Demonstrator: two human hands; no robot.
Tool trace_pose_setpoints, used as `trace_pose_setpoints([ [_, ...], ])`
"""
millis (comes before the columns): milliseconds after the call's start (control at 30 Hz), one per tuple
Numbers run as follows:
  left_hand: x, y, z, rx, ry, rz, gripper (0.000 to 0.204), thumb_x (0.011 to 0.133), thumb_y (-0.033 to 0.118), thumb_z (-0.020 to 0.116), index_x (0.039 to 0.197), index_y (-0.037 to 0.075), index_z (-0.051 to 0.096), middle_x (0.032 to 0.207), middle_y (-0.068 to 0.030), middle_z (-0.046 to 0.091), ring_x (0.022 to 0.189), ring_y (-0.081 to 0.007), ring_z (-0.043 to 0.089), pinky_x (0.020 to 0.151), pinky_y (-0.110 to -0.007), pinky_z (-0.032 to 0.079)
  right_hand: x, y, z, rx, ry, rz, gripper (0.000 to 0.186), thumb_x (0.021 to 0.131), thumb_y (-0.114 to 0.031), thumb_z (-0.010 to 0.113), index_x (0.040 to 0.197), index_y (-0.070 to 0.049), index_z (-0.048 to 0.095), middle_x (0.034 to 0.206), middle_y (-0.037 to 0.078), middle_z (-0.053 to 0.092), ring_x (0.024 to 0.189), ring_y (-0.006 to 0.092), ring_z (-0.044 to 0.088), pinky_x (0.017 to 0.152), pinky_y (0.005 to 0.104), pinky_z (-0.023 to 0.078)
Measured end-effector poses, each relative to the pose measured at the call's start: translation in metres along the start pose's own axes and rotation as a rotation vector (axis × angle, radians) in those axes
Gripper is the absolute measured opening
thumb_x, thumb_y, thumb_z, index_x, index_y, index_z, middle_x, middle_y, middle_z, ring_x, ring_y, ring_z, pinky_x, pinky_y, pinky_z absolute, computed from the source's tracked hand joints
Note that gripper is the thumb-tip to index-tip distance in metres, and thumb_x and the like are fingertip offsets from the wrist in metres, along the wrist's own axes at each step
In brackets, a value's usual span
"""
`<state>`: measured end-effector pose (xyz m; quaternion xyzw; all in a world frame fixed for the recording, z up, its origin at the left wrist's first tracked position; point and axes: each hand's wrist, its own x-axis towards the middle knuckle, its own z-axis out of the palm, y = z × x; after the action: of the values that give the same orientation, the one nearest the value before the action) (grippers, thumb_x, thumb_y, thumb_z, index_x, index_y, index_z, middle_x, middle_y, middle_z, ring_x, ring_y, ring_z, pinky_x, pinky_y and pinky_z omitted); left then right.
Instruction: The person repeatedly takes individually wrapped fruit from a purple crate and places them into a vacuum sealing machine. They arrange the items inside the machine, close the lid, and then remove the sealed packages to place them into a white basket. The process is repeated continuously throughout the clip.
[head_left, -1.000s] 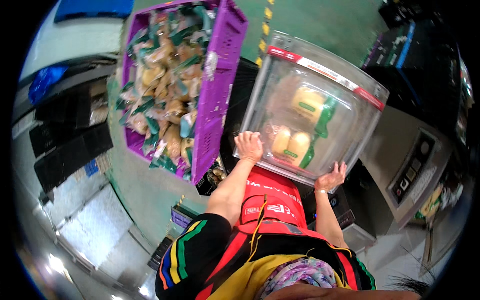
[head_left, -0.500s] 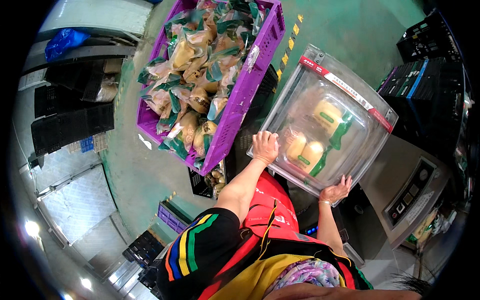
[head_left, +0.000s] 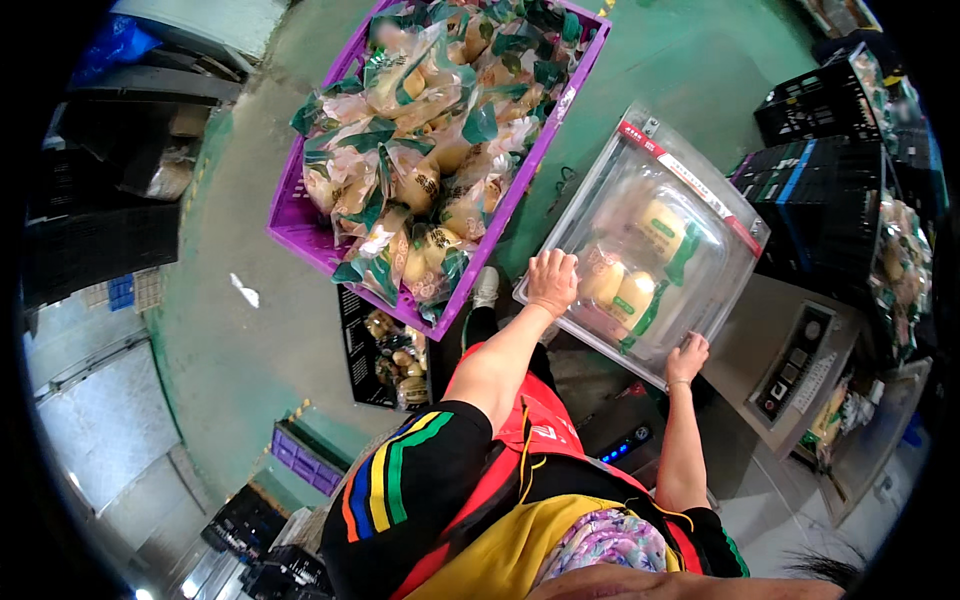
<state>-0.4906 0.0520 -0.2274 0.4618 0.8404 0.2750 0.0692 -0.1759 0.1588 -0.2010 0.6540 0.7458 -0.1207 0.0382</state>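
Both my hands rest on the near edge of a clear domed lid (head_left: 590, 217) on a metal machine that looks like a vacuum sealer. My left hand (head_left: 552, 282) curls over the lid's left near corner. At the right near corner, the fingers of my right hand (head_left: 687, 358) bend round the edge. Through the lid I see two clear bags with green ends: one bag (head_left: 660, 232) lies farther off, the other bag (head_left: 622, 297) nearer my left hand. Pale yellow, rounded food pieces fill them. A red and white strip (head_left: 690, 185) runs along the lid's far side.
To the left stands a purple crate (head_left: 515, 215) heaped with similar bags. Below it sits a black crate (head_left: 362, 365) with loose pieces. The machine's control panel (head_left: 795, 362) is at right, near stacked black crates (head_left: 815, 195). A purple folded crate (head_left: 305, 458) lies lower left.
The lid looks lower and smaller, and both hands have gone down with it. My view has shifted, so the purple crate sits somewhat farther right.
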Motion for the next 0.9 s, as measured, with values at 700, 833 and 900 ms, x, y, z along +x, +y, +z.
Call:
trace_pose_setpoints([
  [700,-0.262,-0.221,-0.235,-0.474,0.175,-1.087,0.011,0.083,0.004,0.055,0.092,0.001,0.061,0.072,-0.0082,0.063,0.065,-0.0199,0.062,0.062,-0.031,0.05,-0.083,-0.567,-0.006,0.246,-0.692,-0.589,0.094,0.079,-0.078,0.031,0.087,0.009,0.065,0.087,0.034,0.061,0.097,0.0429,0.06,0.084,0.0443,0.045],
  [833,-0.242,-0.207,-0.217,-0.729,0.167,-1.117,0.012,0.084,0.001,0.054,0.093,-0.001,0.06,0.072,-0.005,0.062,0.063,-0.0135,0.059,0.061,-0.025,0.049,-0.075,-0.587,-0.014,0.21,-0.775,-0.519,0.1,0.076,-0.079,0.033,0.098,0.014,0.062,0.1,0.035,0.059,0.107,0.0408,0.056,0.092,0.0402,0.042],
  [900,-0.249,-0.21,-0.187,-0.887,0.13,-1.102,0.013,0.085,0.0,0.052,0.096,-0.001,0.059,0.076,-0.0063,0.063,0.063,-0.0142,0.06,0.061,-0.026,0.05,-0.075,-0.593,-0.008,0.114,-0.754,-0.56,0.089,0.079,-0.071,0.041,0.105,0.012,0.06,0.106,0.034,0.058,0.109,0.0396,0.055,0.094,0.0396,0.041],
])
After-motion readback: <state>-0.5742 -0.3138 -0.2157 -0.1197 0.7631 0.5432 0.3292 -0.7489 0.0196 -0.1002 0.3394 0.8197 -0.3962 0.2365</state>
